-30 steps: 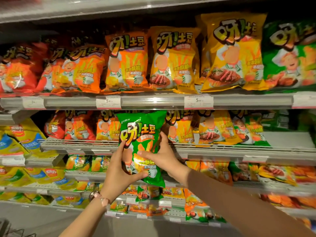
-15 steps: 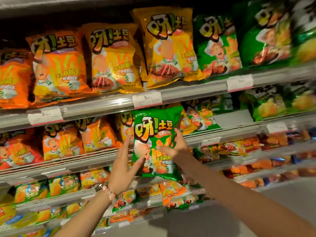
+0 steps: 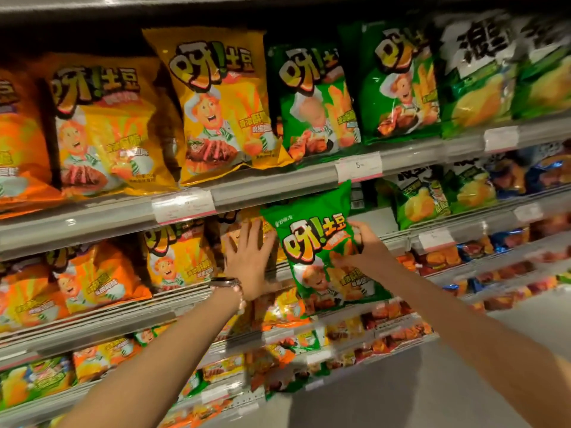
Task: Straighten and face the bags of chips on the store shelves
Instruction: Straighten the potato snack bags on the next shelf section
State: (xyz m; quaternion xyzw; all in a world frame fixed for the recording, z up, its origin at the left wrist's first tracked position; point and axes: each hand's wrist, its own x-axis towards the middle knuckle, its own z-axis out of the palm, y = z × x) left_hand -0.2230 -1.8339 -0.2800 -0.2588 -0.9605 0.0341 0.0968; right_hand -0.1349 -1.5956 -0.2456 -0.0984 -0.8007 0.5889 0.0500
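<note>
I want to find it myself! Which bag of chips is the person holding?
Look at the second shelf from the top, just under the white price tag. The green bag hangs in front of it, pinched by the right hand. It is the only green bag beside orange ones, and it tilts.

Green bag [image 3: 321,251] showing yellow, red-edged lettering and a cartoon chef; yellow bag [image 3: 222,109] and orange bag [image 3: 102,273] carrying the same chef design. Grey shelf edge [image 3: 278,186] bearing white, pink-trimmed price tags [image 3: 358,166]. Silver and pink wristband [image 3: 231,287] showing on the left wrist.
</note>
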